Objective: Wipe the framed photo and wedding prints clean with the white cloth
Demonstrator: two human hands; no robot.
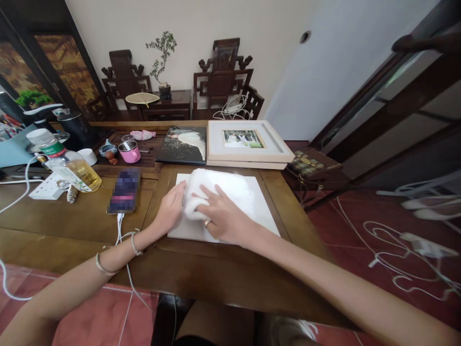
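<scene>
A folded, fluffy white cloth (230, 180) lies on a flat white board (264, 211) on the wooden table in front of me. My right hand (223, 214) grips the near left part of the cloth from above. Its fingers are spread and press into the soft pile, and a ring shows on one finger. At the left edge of the board and cloth rests my left hand (173, 206), its fingers stretched out together. The cloth partly covers the board, and my right palm is hidden.
Behind the board lie a framed photo (248, 156) and a dark picture panel (180, 151). To the left are a phone (124, 190) on a cable, a tilted bottle (86, 175), a power strip (46, 187) and a pink cup (130, 153). Loose cables (392, 250) lie on the red floor.
</scene>
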